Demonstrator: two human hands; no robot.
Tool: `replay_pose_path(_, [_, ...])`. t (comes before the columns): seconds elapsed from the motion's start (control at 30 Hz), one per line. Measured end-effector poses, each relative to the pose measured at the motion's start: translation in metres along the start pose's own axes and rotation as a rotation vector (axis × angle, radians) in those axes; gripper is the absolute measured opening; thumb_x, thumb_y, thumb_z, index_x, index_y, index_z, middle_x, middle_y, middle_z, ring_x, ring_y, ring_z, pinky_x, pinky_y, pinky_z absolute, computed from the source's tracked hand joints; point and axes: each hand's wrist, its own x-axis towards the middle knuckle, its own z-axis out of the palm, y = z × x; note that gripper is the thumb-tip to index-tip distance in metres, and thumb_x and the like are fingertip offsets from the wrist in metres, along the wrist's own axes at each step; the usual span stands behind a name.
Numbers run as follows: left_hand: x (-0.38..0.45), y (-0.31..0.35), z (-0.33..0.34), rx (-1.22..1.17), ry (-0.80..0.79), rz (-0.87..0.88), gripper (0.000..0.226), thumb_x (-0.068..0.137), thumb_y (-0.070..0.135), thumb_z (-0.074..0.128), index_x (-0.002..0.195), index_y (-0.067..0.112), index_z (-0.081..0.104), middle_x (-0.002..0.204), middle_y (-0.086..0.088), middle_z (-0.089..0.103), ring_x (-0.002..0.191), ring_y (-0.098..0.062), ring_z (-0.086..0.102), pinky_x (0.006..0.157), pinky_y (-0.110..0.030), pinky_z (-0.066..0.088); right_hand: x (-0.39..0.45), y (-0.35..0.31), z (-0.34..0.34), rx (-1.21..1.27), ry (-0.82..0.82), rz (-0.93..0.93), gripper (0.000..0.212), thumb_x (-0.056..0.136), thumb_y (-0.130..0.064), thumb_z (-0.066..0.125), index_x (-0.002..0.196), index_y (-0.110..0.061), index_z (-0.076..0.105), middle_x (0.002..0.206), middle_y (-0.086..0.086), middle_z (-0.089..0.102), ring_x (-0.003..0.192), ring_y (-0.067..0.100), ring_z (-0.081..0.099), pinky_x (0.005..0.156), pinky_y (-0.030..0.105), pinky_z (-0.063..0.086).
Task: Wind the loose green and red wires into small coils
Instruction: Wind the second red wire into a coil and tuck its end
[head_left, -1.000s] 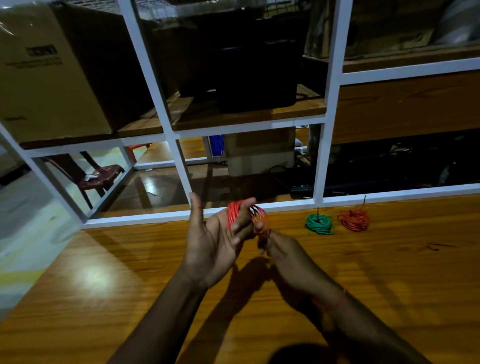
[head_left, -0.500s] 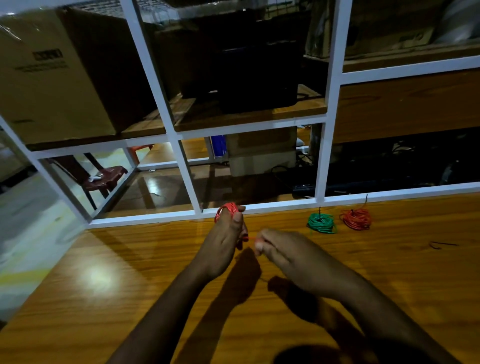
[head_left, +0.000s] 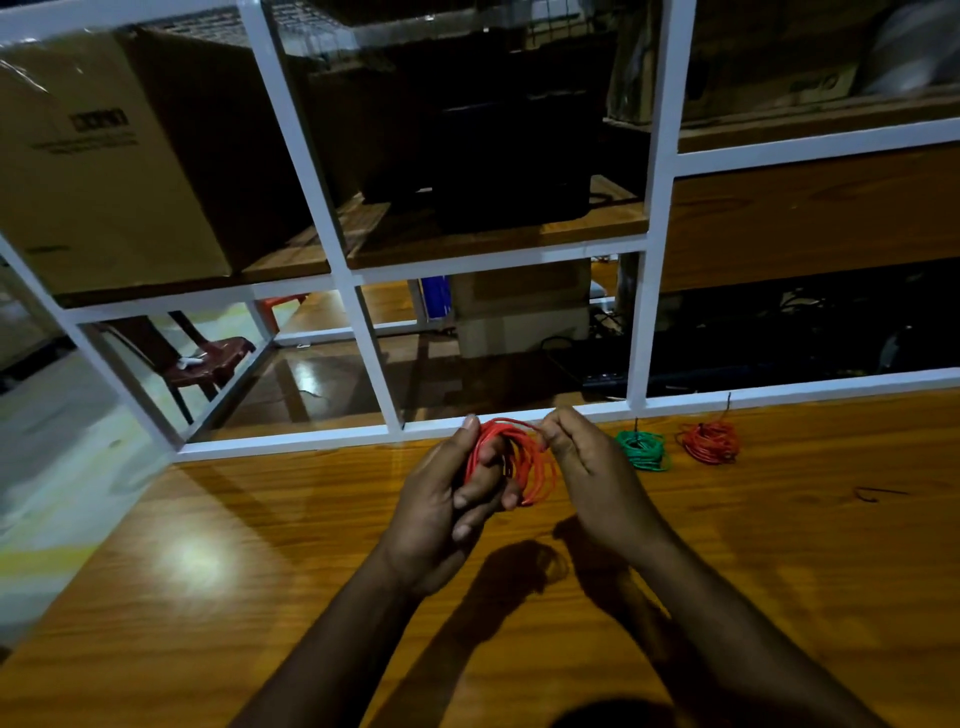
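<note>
Centre frame, above the glossy wooden tabletop (head_left: 260, 597): left hand (head_left: 441, 504) has its fingers curled through a bright red thin-wire coil (head_left: 524, 462), gripping it. Right hand (head_left: 592, 473) pinches the wire at the coil's top. Right of them on the table: finished green wire coil (head_left: 643, 450), then red-orange wire coil (head_left: 710, 441), just beside each other.

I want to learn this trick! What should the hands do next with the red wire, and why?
Probably the right hand should bring its pinched strand round the red coil once more. The left hand holds the loops on its fingers, and they look spread and loose, unlike the tight green coil and finished red coil lying on the table.
</note>
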Motion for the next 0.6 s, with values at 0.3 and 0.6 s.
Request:
replay_pose_path(0.3, [0.008, 0.006, -0.007, -0.12, 0.234, 0.068, 0.038, 0.104, 0.038, 0.043, 0.075, 0.015, 0.055, 0.04, 0.006, 0.034, 0.031, -0.007, 0.038, 0.063, -0.02, 0.052, -0.023, -0.007, 0.023, 0.077, -0.16, 0.073, 0.017, 0.105, -0.023, 0.044, 0.103, -0.032, 0.059, 0.075, -0.001, 0.063, 0.064, 0.004, 0.057, 0.057, 0.02, 0.045])
replay_pose_path(0.6, [0.013, -0.002, -0.011, 0.004, 0.27, 0.15, 0.035, 0.107, 0.038, 0.036, 0.089, 0.012, 0.051, 0.054, 0.003, 0.033, 0.052, -0.015, 0.044, 0.08, -0.033, 0.045, -0.027, -0.009, 0.03, 0.094, -0.135, 0.133, 0.006, 0.1, -0.021, 0.056, 0.098, -0.026, 0.055, 0.079, -0.002, 0.069, 0.069, 0.007, 0.067, 0.06, 0.023, 0.054])
